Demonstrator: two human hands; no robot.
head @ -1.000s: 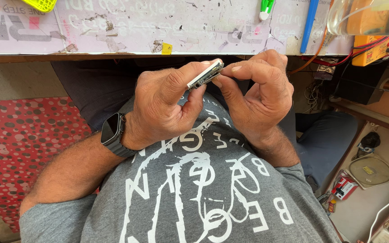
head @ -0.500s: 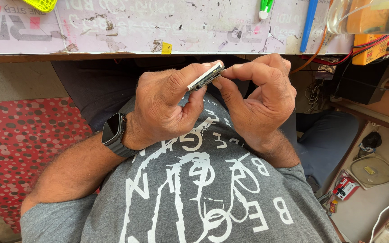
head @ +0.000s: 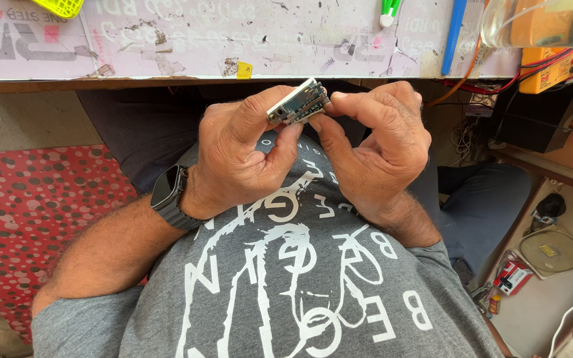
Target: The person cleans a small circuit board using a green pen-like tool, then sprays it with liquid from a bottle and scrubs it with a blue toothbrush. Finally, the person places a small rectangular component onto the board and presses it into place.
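A small flat electronic device (head: 298,103) with a silver frame and exposed dark circuitry is held above my lap, just below the workbench edge. My left hand (head: 240,152) grips it between thumb and fingers; a black smartwatch (head: 169,192) sits on that wrist. My right hand (head: 376,146) pinches the device's right end with thumb and forefinger. Both hands hover over my grey printed T-shirt (head: 286,278).
A worn white workbench (head: 187,40) runs across the top, with a yellow-green tool, a blue stick and a clear container on it. An orange meter (head: 548,66) with red and black leads sits at right. A red dotted cushion (head: 28,212) lies left; clutter covers the floor at right.
The device has turned in my hands, so its open circuit side now faces up instead of its thin edge. Both hands have stayed in place.
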